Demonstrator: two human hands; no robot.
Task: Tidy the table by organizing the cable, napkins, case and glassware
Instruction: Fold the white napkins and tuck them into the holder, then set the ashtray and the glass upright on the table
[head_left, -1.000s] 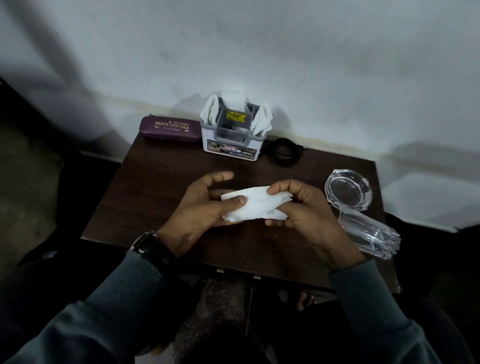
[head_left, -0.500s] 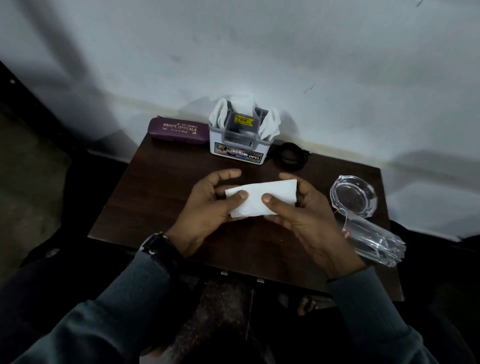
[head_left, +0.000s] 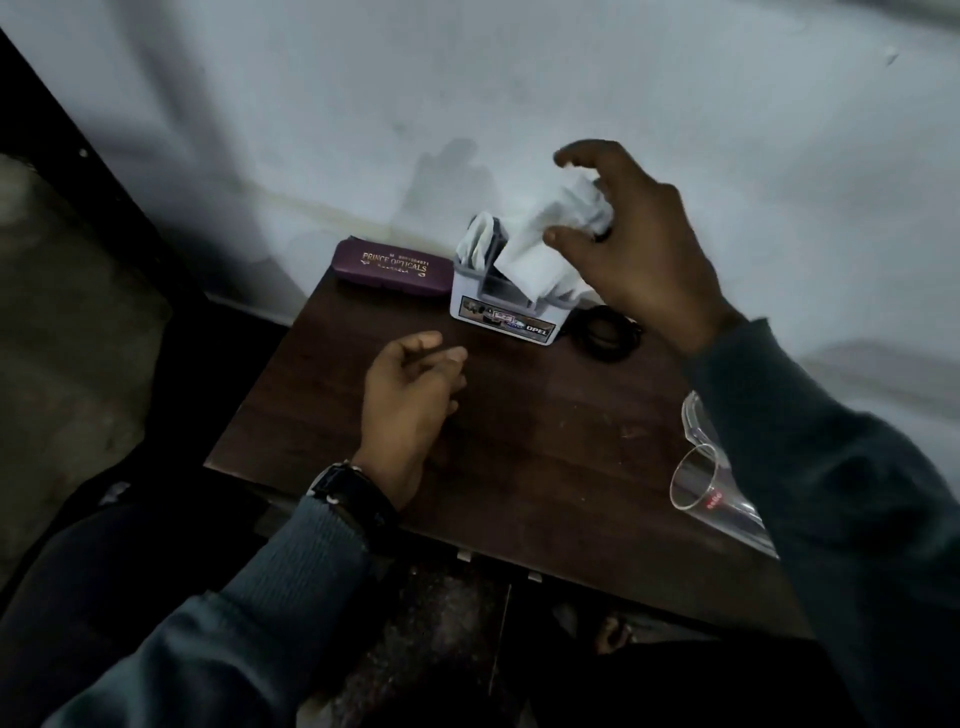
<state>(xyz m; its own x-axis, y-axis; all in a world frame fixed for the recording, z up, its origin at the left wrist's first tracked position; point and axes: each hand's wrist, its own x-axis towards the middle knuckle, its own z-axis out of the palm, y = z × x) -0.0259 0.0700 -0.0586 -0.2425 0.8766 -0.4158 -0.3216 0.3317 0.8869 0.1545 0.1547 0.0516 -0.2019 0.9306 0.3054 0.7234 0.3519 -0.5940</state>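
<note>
Right hand (head_left: 639, 249) is pinching a folded napkin (head_left: 540, 244) above the upper-centre napkin holder (head_left: 501, 312), risking tipping it; left hand (head_left: 410, 405) is lying loosely curled, empty.

Eatery likely: napkin holder (head_left: 501, 299) on small table (head_left: 545, 441).

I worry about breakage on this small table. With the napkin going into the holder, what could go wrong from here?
The clear drinking glass lies on its side near the dark wooden table's edge, under the right sleeve; drawing that arm back might roll it off. The right hand pushes the white paper napkin into the light grey-and-white napkin holder one-handed, which could tip it. The left hand rests empty.
</note>
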